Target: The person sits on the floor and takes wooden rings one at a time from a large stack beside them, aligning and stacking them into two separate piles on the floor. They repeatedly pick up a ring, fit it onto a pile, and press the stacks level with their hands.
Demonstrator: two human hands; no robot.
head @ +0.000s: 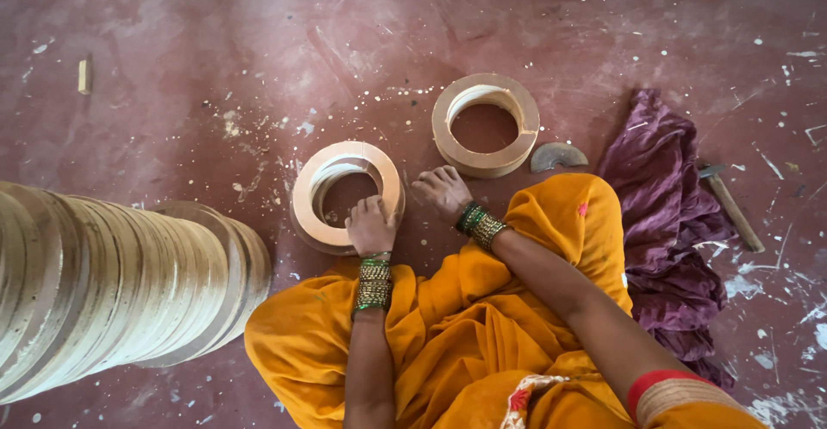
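Left hand (372, 226): curled, gripping near ring (346, 195) rim on floor (215, 59).
Right hand (443, 193): loosely curled, resting on floor, holding nothing.
Far ring (485, 124): apart.

The floor (215, 41) is looking pretty rough, dusty maroon concrete with white specks and wood chips sitting everywhere. Two wooden rings are lying flat on it, the nearer ring (320, 222) and the farther ring (448, 136). A half-round wooden piece (558, 155), a crumpled purple cloth (663, 214), a hammer (732, 209) and a small wood block (83, 77) are lying around too.
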